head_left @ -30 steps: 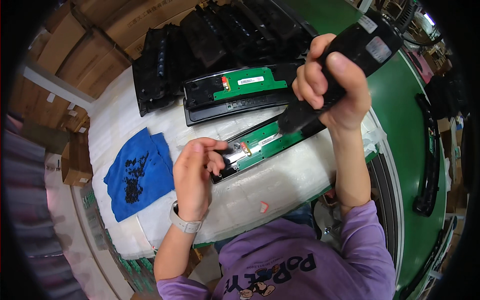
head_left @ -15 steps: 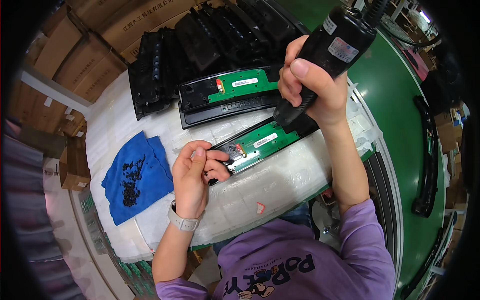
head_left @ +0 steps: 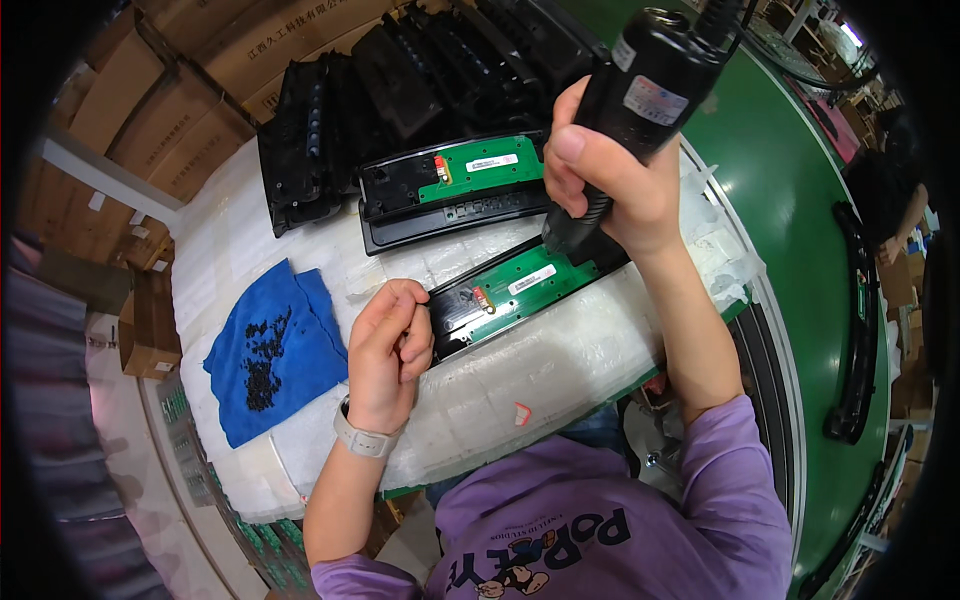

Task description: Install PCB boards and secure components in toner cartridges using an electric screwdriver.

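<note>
— Where does your green-boarded panel [head_left: 510, 298] lie?
— On your white-covered bench [head_left: 480, 410], slanting from 8 to 2 o'clock.
— Your right hand [head_left: 622, 185]?
— Grip wrapped around a black power tool [head_left: 670, 60], nose at the panel's far edge; contact unconfirmed.
— Your left hand [head_left: 390, 338]?
— At the panel's 8 o'clock end, fingers drawn together; whether that grip holds anything, I cannot tell.
— Surroundings, from the panel?
— Second panel [head_left: 458, 182] at 11 o'clock; blue cloth [head_left: 305, 350] bearing small black pieces [head_left: 262, 385], between 8 and 9.
</note>
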Demonstrator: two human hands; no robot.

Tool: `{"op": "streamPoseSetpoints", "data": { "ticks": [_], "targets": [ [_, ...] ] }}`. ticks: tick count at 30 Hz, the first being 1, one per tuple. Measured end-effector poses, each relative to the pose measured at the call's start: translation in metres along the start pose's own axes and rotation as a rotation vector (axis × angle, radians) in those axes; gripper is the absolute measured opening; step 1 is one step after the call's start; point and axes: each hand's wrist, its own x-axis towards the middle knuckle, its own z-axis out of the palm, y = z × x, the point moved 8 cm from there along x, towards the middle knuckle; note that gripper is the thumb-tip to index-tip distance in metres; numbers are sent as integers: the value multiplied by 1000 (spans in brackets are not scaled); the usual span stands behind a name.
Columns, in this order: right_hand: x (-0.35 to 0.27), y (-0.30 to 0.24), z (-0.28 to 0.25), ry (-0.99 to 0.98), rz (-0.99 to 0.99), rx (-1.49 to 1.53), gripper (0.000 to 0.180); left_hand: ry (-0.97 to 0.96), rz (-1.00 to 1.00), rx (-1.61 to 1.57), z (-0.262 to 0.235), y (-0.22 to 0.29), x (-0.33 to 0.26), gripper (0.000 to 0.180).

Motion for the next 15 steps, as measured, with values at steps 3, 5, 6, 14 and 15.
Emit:
{"op": "streamPoseSetpoints", "data": {
  "ticks": [3, 5, 6, 14, 15],
  "targets": [
    [0, 3, 2, -18, 11, 69, 18, -30, -17, -9, 4, 0, -1, 11],
    [-1, 0, 2, -10, 8, 34, 18, -36, -19, -11, 6, 0, 0, 10],
    [-2, -1, 4, -7, 6, 6, 18, -35, -19, -12, 6, 0, 0, 9],
    [-9, -12, -3, -61, -79, 194, 24, -15, 67, 153, 0, 1, 1, 12],
    [-10, -15, -3, -84, -75, 321, 26, -12, 86, 160, -1, 3, 0, 13]
  ]
}}
